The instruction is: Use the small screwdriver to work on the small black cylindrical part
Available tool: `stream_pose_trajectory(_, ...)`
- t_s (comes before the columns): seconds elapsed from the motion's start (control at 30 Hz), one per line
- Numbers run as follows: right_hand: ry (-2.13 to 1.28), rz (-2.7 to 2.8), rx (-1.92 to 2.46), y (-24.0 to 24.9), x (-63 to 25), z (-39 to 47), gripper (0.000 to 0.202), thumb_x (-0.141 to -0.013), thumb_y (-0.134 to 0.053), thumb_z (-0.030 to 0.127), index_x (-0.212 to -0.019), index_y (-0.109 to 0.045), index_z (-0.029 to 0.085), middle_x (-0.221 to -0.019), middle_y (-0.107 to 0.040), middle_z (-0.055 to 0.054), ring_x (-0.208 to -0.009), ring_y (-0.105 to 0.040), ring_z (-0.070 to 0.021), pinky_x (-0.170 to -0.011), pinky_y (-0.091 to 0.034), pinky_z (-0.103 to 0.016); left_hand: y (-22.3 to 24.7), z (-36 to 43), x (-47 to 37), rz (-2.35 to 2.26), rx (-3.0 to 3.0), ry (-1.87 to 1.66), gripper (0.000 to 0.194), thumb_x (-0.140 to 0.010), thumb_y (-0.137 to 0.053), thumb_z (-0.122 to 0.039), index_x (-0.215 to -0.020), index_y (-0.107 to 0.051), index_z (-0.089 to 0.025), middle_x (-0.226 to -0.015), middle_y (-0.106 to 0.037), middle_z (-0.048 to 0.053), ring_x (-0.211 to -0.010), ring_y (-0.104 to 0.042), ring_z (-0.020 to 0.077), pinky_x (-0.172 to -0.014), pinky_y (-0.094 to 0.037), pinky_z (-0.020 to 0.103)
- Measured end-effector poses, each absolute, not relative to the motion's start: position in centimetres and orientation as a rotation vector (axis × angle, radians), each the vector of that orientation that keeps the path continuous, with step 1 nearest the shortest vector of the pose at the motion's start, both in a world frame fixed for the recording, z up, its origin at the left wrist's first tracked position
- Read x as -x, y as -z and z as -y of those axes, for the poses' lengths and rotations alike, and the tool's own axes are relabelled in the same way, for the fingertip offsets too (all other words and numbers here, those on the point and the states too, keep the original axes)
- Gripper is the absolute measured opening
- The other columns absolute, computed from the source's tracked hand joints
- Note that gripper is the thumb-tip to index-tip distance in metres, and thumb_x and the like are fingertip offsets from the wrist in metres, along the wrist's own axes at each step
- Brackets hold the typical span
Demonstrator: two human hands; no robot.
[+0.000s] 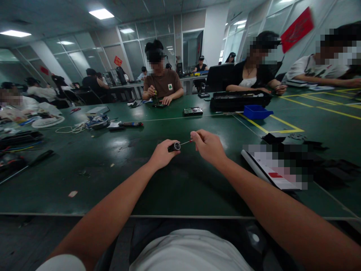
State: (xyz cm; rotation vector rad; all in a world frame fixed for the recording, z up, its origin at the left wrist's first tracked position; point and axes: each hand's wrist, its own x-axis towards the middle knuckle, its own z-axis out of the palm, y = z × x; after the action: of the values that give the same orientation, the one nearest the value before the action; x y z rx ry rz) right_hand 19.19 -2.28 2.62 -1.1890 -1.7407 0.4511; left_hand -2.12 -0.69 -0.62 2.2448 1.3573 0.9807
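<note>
My left hand (163,155) is closed around a black cylindrical part (174,146), whose round, silver-ringed end faces right. Most of that part is hidden by the fingers. Between thumb and fingers my right hand (208,146) pinches a thin screwdriver (186,142) with a bright shaft and a bit of red showing at the grip. The shaft points left, and its tip reaches the ringed end of the black part; whether it goes inside I cannot tell. Both hands are held over the green table (180,188), near its middle.
Right of my arm lie a white sheet-like thing (270,169) and black pieces (338,169). Farther back are a blue bin (257,112), a long black casing (239,101) and a hard drive (193,111). Cables (97,122) sit left. A co-worker (163,81) works opposite.
</note>
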Motion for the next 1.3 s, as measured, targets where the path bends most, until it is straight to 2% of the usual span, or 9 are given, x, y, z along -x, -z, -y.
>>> stream_pose_trajectory(0.17, -0.510, 1.658, 1.133, -1.9, -18.9, 2.1, 0.022, -0.094, -0.049, 0.032, -0.109, -0.060, 0.022, -0.081, -0.069, -0.002, -0.070, -0.061, -0.0189, -0.067, -0.043, -0.034, 0.7, 0.5, 2.1, -1.361, -2.253, -0.984, 0.036, -0.081, -0.075, -0.021, -0.117, -0.070, -0.021, -0.111, -0.070, 0.006, -0.106, -0.064, 0.0223, -0.096, -0.048, 0.037)
stream_pose_trajectory(0.23, -0.576, 1.569, 1.077, -1.5, -18.7, 1.8, 0.018, -0.091, -0.052, 0.031, -0.105, -0.058, 0.023, -0.081, -0.067, -0.001, -0.072, -0.061, -0.0185, -0.070, -0.045, -0.034, 0.7, 0.5, 2.2, -1.373, -2.244, -1.005, 0.037, -0.081, -0.075, -0.021, -0.118, -0.070, -0.021, -0.111, -0.070, 0.006, -0.105, -0.064, 0.0224, -0.096, -0.048, 0.038)
stream_pose_trajectory(0.33, -0.765, 1.406, 0.993, -1.2, -18.5, 1.2, 0.016, -0.091, -0.056, 0.038, -0.092, -0.060, 0.023, -0.080, -0.066, -0.002, -0.073, -0.063, -0.0176, -0.072, -0.050, -0.035, 0.4, 0.6, 2.2, -1.345, -2.250, -1.026, 0.037, -0.081, -0.075, -0.020, -0.118, -0.070, -0.021, -0.111, -0.071, 0.006, -0.105, -0.064, 0.0221, -0.097, -0.048, 0.039)
stream_pose_trajectory(0.47, -1.167, 1.054, 0.988, -1.1, -18.6, 0.4, 0.024, -0.092, -0.057, 0.043, -0.081, -0.058, 0.022, -0.070, -0.062, -0.001, -0.062, -0.059, -0.0153, -0.064, -0.054, -0.033, 0.1, 0.7, 2.1, -1.287, -2.282, -1.043, 0.037, -0.081, -0.075, -0.020, -0.117, -0.071, -0.022, -0.115, -0.070, 0.006, -0.108, -0.064, 0.0221, -0.100, -0.047, 0.039)
stream_pose_trajectory(0.53, -1.235, 0.969, 0.989, -1.1, -18.8, 0.1, 0.024, -0.092, -0.058, 0.042, -0.079, -0.057, 0.022, -0.067, -0.059, 0.000, -0.059, -0.057, -0.0141, -0.062, -0.055, -0.032, 0.1, 0.7, 2.1, -1.299, -2.289, -1.047, 0.038, -0.081, -0.076, -0.019, -0.118, -0.071, -0.022, -0.115, -0.070, 0.006, -0.109, -0.064, 0.0222, -0.100, -0.047, 0.039)
stream_pose_trajectory(0.67, -1.048, 1.063, 0.998, -1.2, -18.9, 0.1, 0.021, -0.092, -0.058, 0.041, -0.083, -0.057, 0.022, -0.074, -0.063, 0.000, -0.063, -0.060, -0.0136, -0.060, -0.053, -0.029, 0.2, 0.6, 2.1, -1.320, -2.287, -1.041, 0.038, -0.081, -0.076, -0.021, -0.118, -0.071, -0.022, -0.115, -0.070, 0.007, -0.108, -0.064, 0.0220, -0.099, -0.048, 0.039)
stream_pose_trajectory(0.9, -0.771, 1.381, 1.041, -1.1, -18.8, 0.8, 0.025, -0.094, -0.053, 0.046, -0.090, -0.058, 0.022, -0.076, -0.066, -0.001, -0.067, -0.063, -0.0161, -0.066, -0.052, -0.033, 0.1, 0.7, 2.2, -1.326, -2.290, -1.039, 0.039, -0.081, -0.076, -0.023, -0.119, -0.071, -0.023, -0.115, -0.070, 0.006, -0.108, -0.064, 0.0222, -0.099, -0.048, 0.039)
stream_pose_trajectory(1.3, -0.700, 1.480, 1.025, -0.8, -18.7, 1.0, 0.027, -0.096, -0.049, 0.048, -0.094, -0.057, 0.023, -0.078, -0.067, -0.002, -0.070, -0.065, -0.0173, -0.068, -0.052, -0.034, 0.1, 0.6, 2.1, -1.321, -2.289, -1.042, 0.040, -0.079, -0.078, -0.018, -0.118, -0.071, -0.022, -0.114, -0.070, 0.007, -0.107, -0.064, 0.0214, -0.097, -0.048, 0.038)
